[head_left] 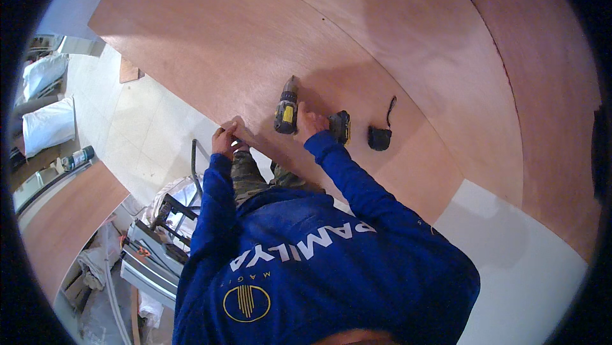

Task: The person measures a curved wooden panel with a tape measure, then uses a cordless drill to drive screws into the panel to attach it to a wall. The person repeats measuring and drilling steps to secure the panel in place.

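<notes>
My right hand point(310, 122) is wrapped round the handle of a yellow and black cordless drill point(288, 110). The drill lies over the plywood sheet point(191, 45), its chuck pointing to the far side, and its battery point(340, 127) shows to the right of my fist. At the sheet's near left edge, my left hand point(224, 139) has its fingers drawn together; whatever they may hold is too small to make out. A black tape measure point(378, 138) with a strap rests on the plywood, right of the drill.
More plywood panels point(446, 45) continue toward the far right, joined along curved seams. A white surface point(510, 256) lies at the lower right. On the left are a tiled floor point(140, 115), a white bag point(48, 126), a bottle point(78, 157) and a folded metal ladder-like frame point(150, 268).
</notes>
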Action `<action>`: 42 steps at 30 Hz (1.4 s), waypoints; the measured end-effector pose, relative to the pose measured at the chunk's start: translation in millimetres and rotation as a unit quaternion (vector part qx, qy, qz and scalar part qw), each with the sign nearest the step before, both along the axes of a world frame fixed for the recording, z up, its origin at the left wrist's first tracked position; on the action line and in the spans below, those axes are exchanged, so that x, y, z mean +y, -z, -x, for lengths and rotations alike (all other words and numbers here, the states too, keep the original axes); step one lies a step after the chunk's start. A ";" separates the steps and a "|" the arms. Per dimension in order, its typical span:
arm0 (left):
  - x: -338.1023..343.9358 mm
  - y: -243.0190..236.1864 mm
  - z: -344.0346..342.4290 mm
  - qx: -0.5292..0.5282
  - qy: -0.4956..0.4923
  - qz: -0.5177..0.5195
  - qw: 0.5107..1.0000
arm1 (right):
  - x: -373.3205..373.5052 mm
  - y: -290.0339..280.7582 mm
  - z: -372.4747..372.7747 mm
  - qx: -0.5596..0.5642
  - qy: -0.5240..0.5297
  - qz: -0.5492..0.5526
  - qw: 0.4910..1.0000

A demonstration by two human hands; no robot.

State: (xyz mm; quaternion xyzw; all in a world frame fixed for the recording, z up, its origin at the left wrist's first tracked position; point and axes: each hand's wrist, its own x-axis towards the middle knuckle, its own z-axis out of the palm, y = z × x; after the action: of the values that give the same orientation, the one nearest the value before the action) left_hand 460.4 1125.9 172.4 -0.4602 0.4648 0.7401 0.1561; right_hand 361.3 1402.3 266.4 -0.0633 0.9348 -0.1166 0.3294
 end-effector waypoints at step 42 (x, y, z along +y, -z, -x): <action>-23.9 -26.1 -205.2 0.004 0.102 0.143 0.984 | 35.2 45.0 64.5 0.012 -0.195 0.035 0.980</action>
State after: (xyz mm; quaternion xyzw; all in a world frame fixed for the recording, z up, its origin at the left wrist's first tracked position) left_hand 665.7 1102.0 198.5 -0.4250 0.6108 0.6483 0.1610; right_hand 296.8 1437.5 221.4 -0.2567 0.9040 -0.0818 0.3318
